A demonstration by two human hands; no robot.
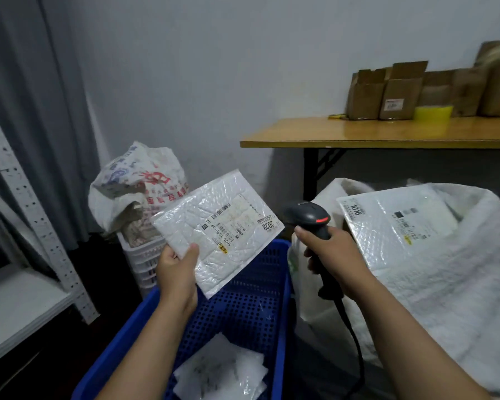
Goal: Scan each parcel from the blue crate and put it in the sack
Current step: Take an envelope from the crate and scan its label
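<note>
- While the left hand (175,272) pinches a white bubble-mailer parcel (214,229) by its lower corner, thumb on top, the parcel is held label-up above the far end of the blue crate (251,298).
- Right hand (334,259) grips the handle of a black barcode scanner (309,216); the scanner head sits just beside the parcel's right edge, and its cable (355,342) hangs down between crate and sack.
- Blue crate: perforated walls. White mailers (220,370) lie overlapped on the bottom, at least two; exact count unclear.
- White woven sack (459,298) stands open just right of the crate. One labelled mailer (396,226) leans in its mouth, label up.
- White slatted basket (145,255) behind the crate holds a printed bag (136,183) stuffed with crumpled material.
- Crate's far rim is close to both basket and sack; open air above the crate and over the sack mouth.
- Worktop (387,134) overhangs behind the sack, its front edge above the sack's rim. On it: two open cardboard boxes (399,93) in front, more brown boxes behind (count unclear), and one yellow tape roll (433,112).
- Perforated metal shelving rack (26,197) at far left, well apart from the crate.
- Parcels seen: one in hand, one in sack, the rest in the crate.
</note>
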